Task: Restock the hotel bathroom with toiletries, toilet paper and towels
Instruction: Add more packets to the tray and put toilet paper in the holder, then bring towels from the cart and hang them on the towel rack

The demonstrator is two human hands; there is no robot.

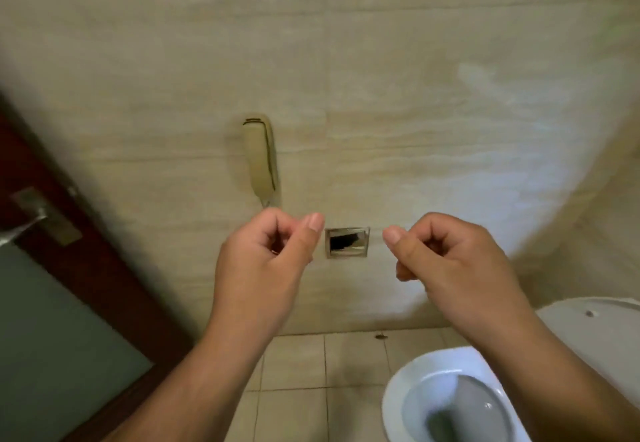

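A small chrome recessed toilet paper holder (347, 242) is set into the beige tiled wall, and its dark opening shows no roll. My left hand (266, 254) is raised just left of it, fingers curled into the palm with the thumb on top, holding nothing. My right hand (446, 258) is raised just right of it in the same curled pose, also holding nothing. Neither hand touches the holder. No toiletries, paper or towels are in view.
A beige wall phone (260, 161) hangs above and left of the holder. A dark wooden door (114, 268) with a frosted glass panel and a metal handle (27, 227) stands at the left. A white toilet bowl (446, 403) with its lid (595, 331) raised fills the lower right.
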